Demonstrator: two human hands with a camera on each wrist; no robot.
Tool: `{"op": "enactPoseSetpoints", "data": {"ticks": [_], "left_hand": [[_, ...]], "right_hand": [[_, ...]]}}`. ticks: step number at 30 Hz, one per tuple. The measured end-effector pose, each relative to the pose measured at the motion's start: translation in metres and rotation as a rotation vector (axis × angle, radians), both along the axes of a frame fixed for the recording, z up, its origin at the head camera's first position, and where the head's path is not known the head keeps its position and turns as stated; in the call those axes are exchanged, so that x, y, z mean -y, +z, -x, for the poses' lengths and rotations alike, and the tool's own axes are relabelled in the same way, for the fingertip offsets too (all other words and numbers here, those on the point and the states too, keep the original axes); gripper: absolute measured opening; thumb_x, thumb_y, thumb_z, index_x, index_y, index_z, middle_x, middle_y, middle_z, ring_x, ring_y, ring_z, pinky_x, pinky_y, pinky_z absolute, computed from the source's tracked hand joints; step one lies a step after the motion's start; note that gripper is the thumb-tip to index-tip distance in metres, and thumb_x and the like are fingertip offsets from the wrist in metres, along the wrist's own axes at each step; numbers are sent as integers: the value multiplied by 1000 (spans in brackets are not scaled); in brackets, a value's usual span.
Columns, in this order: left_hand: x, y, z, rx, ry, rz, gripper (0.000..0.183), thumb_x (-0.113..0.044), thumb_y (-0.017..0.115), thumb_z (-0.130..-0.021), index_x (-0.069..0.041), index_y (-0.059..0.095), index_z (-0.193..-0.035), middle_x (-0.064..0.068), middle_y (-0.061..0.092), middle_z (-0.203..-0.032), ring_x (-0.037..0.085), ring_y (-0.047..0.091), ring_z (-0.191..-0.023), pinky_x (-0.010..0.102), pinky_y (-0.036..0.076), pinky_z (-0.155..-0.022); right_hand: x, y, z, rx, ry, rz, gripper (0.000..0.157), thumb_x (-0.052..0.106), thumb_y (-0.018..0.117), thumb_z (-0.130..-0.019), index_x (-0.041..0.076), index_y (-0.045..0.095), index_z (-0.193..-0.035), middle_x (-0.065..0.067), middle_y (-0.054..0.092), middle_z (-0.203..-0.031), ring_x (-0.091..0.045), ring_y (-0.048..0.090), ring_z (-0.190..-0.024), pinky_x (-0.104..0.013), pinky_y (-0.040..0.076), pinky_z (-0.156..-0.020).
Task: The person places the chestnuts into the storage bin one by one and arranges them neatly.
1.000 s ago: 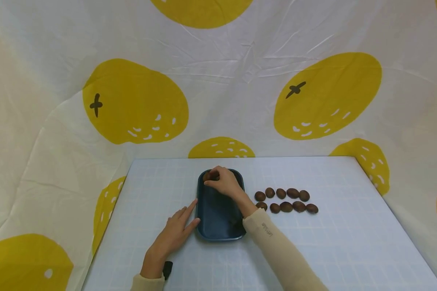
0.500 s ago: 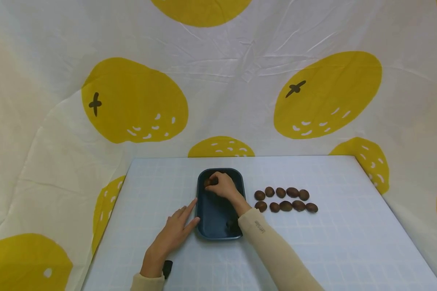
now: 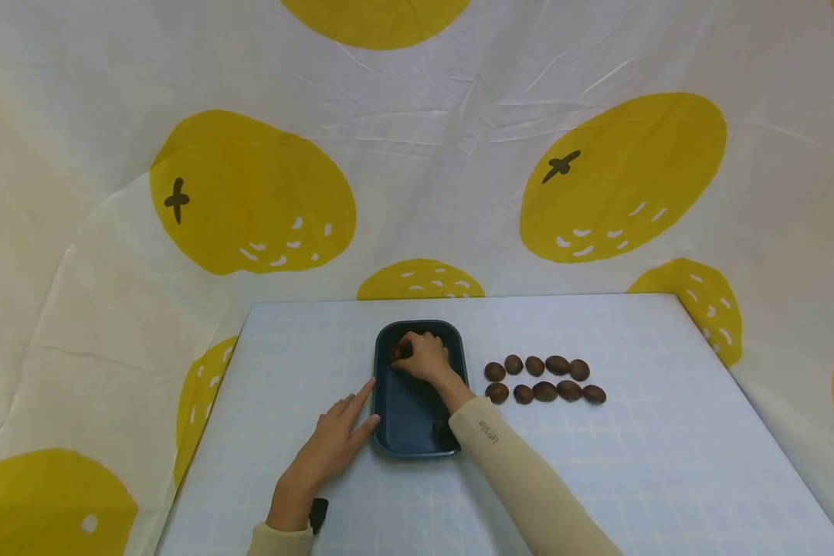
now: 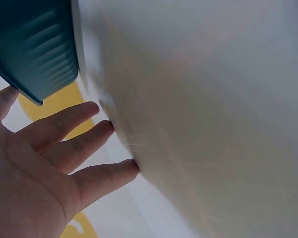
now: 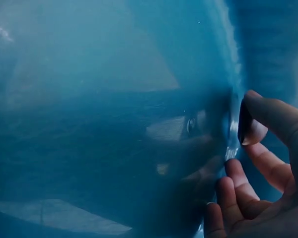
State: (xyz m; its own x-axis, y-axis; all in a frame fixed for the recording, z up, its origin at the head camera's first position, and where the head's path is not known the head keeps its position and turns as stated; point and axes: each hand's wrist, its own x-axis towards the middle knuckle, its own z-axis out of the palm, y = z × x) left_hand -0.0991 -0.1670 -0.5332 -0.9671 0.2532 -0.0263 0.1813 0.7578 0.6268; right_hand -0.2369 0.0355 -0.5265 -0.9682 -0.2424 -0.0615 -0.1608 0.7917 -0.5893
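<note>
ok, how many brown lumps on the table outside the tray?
10, all right of the tray: 5 in the back row, 5 in the front row. One more lump is pinched in the right hand inside the tray; that hand may hide others.

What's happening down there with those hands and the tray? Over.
Left hand: spread, touching blue tray. Right hand: pinching a brown oval piece inside tray. Ten more brown pieces on the table, two rows. No obstruction seen.
</note>
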Motion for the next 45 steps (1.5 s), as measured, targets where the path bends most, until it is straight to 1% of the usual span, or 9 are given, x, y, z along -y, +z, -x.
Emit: {"op": "enactPoseSetpoints", "data": {"ticks": [9,17,22,27,31,36,39,45], "left_hand": [[0,-1,0,38,0,2,66,-62,42,-101,-40,20,-160,15,44,-151,37,38,-139,72,22,-106],[-2,0,-1,16,-3,-2,65,-60,43,-102,-40,20,-159,16,45,-150,37,39,-139,74,22,-105],[-3,1,-1,29,0,3,65,-61,42,-101,-40,21,-159,15,45,-150,37,39,-139,74,22,-105],[-2,0,-1,28,-5,8,65,-60,42,-102,-38,21,-160,15,45,-151,37,39,-139,74,23,-105],[-1,-2,-1,12,-12,2,65,-57,43,-103,-37,22,-160,16,46,-149,38,41,-137,73,24,-104],[0,-3,0,11,-11,7,64,-58,43,-103,-40,20,-160,15,46,-149,37,41,-137,73,24,-104],[1,-3,0,22,-8,5,64,-60,42,-102,-42,19,-159,14,46,-150,37,40,-138,74,23,-104],[0,-3,1,29,-10,2,65,-61,40,-102,-41,19,-160,16,45,-150,39,39,-138,75,22,-104]], "right_hand": [[1,1,-1,17,-15,-4,37,32,82,-84,15,69,-114,-9,60,-111,-33,52,-105,-51,41,-87],[0,1,1,19,-28,-18,38,35,81,-85,14,69,-115,-9,59,-112,-32,51,-105,-51,41,-87],[-1,0,0,31,-31,-23,38,35,80,-86,14,69,-115,-10,59,-112,-33,51,-106,-53,41,-90],[-1,3,0,34,-28,6,39,35,79,-86,12,69,-116,-9,60,-113,-33,53,-108,-55,41,-91],[-4,8,0,34,-19,47,41,34,78,-87,10,67,-118,-10,63,-115,-30,57,-109,-54,44,-92],[-10,17,1,17,32,118,40,31,76,-89,6,66,-119,-11,67,-112,-26,62,-102,-44,50,-88],[-14,27,1,-1,62,151,39,30,75,-90,6,66,-120,-11,68,-111,-26,64,-101,-42,52,-87],[-26,54,-5,-33,106,235,39,28,73,-93,7,65,-126,-11,68,-111,-26,64,-102,-43,52,-87]]}}
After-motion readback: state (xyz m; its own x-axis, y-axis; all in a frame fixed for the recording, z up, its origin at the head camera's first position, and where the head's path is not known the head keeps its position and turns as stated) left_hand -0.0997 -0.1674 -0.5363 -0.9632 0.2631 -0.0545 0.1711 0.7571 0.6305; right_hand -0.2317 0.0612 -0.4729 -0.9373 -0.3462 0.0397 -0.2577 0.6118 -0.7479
